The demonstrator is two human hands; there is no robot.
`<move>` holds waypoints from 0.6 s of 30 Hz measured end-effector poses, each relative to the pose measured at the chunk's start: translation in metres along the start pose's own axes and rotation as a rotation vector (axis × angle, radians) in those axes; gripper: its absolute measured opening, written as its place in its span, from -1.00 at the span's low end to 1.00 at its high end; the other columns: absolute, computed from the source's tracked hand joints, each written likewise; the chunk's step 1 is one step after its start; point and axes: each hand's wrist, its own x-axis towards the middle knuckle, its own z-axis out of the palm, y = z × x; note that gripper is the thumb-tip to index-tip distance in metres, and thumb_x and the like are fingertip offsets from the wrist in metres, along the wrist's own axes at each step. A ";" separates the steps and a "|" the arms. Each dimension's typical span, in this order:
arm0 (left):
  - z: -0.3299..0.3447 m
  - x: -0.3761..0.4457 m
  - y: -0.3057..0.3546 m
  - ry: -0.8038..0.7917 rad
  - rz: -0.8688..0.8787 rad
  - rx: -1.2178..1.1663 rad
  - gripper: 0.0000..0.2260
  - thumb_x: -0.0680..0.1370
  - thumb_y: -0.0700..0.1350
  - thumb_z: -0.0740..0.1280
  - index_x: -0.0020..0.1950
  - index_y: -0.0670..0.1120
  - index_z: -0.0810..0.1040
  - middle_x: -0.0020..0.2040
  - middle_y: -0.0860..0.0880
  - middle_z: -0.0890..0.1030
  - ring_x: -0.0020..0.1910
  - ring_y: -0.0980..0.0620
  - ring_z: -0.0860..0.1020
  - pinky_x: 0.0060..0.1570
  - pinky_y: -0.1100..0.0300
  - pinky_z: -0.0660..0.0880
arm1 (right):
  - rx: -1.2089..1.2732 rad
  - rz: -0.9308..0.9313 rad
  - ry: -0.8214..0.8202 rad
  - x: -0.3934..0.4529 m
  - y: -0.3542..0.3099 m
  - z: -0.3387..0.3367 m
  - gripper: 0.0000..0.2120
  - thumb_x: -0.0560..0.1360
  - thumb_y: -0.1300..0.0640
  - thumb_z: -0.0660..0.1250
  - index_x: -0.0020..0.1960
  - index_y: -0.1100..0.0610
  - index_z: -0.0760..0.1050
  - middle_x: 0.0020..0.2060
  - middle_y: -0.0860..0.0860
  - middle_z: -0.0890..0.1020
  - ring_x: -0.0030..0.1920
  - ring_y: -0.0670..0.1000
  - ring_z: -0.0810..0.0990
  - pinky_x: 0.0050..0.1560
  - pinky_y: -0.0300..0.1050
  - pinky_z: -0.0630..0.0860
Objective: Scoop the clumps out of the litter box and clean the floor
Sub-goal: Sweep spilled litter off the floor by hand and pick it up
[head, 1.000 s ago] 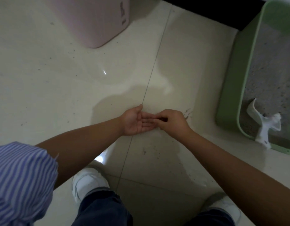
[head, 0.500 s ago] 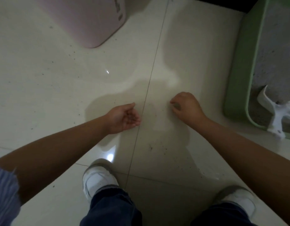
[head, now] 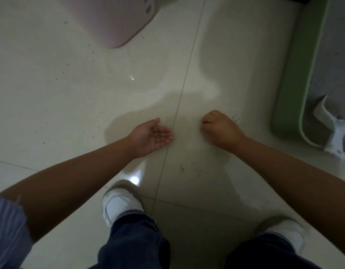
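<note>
1. The left hand [head: 151,135] lies palm up just above the floor [head: 51,94], fingers loosely cupped around a few dark specks, possibly litter grains; it is well apart from the litter box [head: 290,78].
2. The right hand [head: 219,129] is nearer the litter box, knuckles up, fingers curled under; what it pinches, if anything, I cannot tell.
3. Scattered grains [head: 235,118] dot the floor between that hand and the litter box; a white scoop [head: 330,121] rests inside it.
</note>
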 end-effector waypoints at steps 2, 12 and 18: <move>0.018 0.004 -0.003 -0.044 -0.040 0.040 -0.50 0.62 0.00 0.07 -0.32 -0.26 0.57 -0.46 -0.12 0.62 -0.45 0.04 0.63 -0.39 0.30 0.57 | -0.017 0.112 -0.033 -0.018 0.020 -0.003 -0.94 0.16 0.33 0.34 -0.48 0.29 0.53 -0.46 0.18 0.59 -0.45 0.17 0.58 -0.41 -0.19 0.52; 0.077 0.021 -0.015 -0.154 -0.131 0.178 -0.59 0.62 0.01 0.08 -0.22 -0.25 0.50 -0.48 -0.09 0.62 -0.33 0.03 0.58 -0.37 0.31 0.56 | 0.291 0.683 0.276 -0.053 0.039 -0.013 -0.67 0.33 0.17 0.42 0.02 0.36 0.61 -0.08 0.31 0.60 -0.03 0.27 0.58 0.05 -0.05 0.48; 0.079 0.021 -0.016 -0.120 -0.127 0.187 -0.61 0.62 -0.01 0.08 -0.20 -0.25 0.49 -0.34 -0.13 0.59 -0.25 0.00 0.55 -0.36 0.30 0.56 | 0.339 0.743 0.158 -0.051 0.025 -0.001 -0.54 0.34 0.20 0.48 0.19 0.33 0.52 0.08 0.28 0.49 0.12 0.19 0.47 0.11 -0.23 0.29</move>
